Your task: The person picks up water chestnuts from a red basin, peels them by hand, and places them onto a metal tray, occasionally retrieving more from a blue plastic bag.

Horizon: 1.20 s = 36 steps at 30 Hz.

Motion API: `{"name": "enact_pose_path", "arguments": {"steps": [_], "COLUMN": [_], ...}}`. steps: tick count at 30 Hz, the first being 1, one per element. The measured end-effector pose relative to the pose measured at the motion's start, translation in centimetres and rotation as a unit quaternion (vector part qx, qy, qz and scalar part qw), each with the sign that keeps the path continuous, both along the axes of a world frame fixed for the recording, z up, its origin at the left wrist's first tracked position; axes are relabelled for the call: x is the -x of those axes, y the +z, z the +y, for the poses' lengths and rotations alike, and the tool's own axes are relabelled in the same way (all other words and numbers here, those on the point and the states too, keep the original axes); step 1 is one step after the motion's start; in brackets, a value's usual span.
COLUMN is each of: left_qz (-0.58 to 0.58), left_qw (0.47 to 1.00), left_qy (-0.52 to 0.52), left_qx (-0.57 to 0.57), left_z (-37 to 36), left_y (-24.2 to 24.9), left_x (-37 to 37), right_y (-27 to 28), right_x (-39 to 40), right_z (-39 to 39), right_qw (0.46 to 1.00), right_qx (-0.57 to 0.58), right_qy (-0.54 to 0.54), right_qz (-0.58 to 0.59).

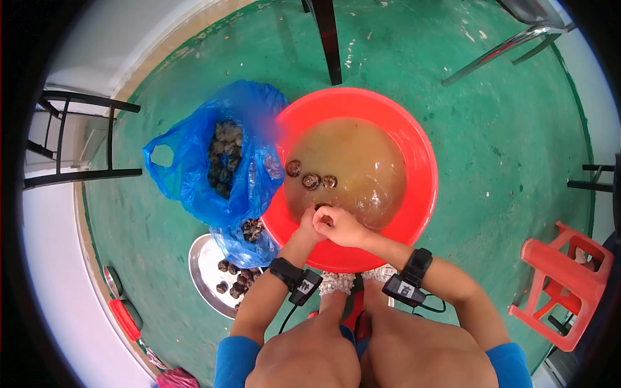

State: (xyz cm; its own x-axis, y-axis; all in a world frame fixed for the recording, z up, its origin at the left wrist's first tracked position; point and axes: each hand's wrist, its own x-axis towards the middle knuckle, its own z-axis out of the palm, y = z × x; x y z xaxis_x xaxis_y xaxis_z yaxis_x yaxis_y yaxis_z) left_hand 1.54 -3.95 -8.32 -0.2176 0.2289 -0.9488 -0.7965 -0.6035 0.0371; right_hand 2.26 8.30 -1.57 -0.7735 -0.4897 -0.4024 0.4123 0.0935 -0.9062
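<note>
Both my hands meet over the near side of a red basin (424, 194) of murky water (362, 155). My right hand (339, 226) has its thumb and index finger curled together; what it grips, if anything, is too small to tell. My left hand (310, 227) is pressed against it, its fingers mostly hidden. A dark bit, perhaps a snail, shows just beyond the fingertips. Round brown snails (311, 181) lie in the water at the basin's left side, beyond my hands.
Left of the basin stands a blue plastic bag (194, 161) holding dark, grey clumps (226, 149). Below it, a metal tray (202, 278) carries several snails and another blue bag (236, 249). A red stool (530, 284) is at right; dark furniture legs (326, 45) stand beyond the basin.
</note>
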Motion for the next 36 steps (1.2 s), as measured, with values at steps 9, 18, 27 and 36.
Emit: {"name": "enact_pose_path", "arguments": {"steps": [9,18,27,36], "left_qz": [-0.054,-0.043,0.141,0.242], "left_qw": [0.993,0.998,0.986,0.965], "left_qy": [-0.029,-0.022,-0.030,-0.090], "left_qx": [0.098,0.048,-0.085,0.039], "left_z": [0.0,-0.3,1.0,4.0], "left_y": [1.9,-1.5,2.7,9.9], "left_x": [0.7,-0.5,0.4,1.3], "right_y": [-2.3,-9.2,-0.8,2.6], "right_x": [1.4,0.4,1.4,0.1], "right_z": [3.2,4.1,4.1,3.5], "right_qw": [0.751,0.971,0.973,0.926], "right_qx": [-0.609,-0.148,-0.162,-0.204], "right_qy": [0.251,0.083,-0.068,-0.100], "right_qz": [0.049,-0.166,0.147,0.302]}}
